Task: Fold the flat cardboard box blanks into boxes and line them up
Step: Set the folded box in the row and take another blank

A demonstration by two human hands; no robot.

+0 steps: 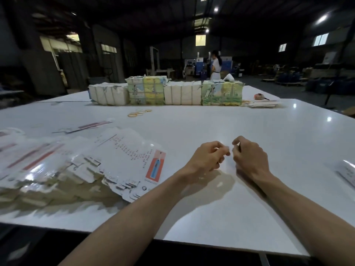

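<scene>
A tall, slumped stack of flat printed box blanks (80,166) lies on the white table (240,121) at the left; the top sheet shows red text and an orange panel. My left hand (208,156) and my right hand (249,156) hover close together over bare table to the right of the stack, fingers curled. I see no blank in either hand; whether something small is pinched between the fingertips is unclear. Both hands are apart from the stack.
Bundled packs of blanks (165,92) stand in a row across the far side. Rubber bands (139,112) lie in front of them. More flat blanks sit at far right (266,103) and at the right edge (347,172). A person (216,64) stands beyond the table.
</scene>
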